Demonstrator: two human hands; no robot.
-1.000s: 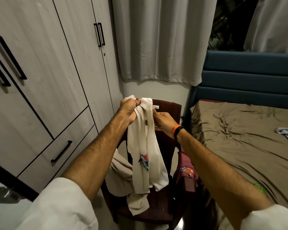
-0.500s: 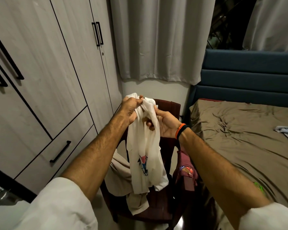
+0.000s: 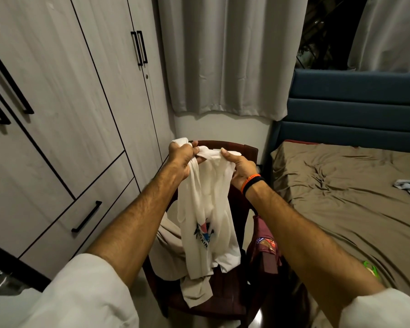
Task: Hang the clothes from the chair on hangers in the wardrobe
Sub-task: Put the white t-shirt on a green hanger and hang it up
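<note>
While both hands, left hand (image 3: pixel 181 157) and right hand (image 3: pixel 238 166), pinch the bunched top edge of the white T-shirt (image 3: pixel 207 216), it hangs over the chair (image 3: pixel 249 150), probably held so to find its neck for a hanger, the wardrobe (image 3: pixel 81 114) beside it unopened.

Hands (image 3: pixel 208 162) farther apart, shirt (image 3: pixel 206 209) spread.
</note>
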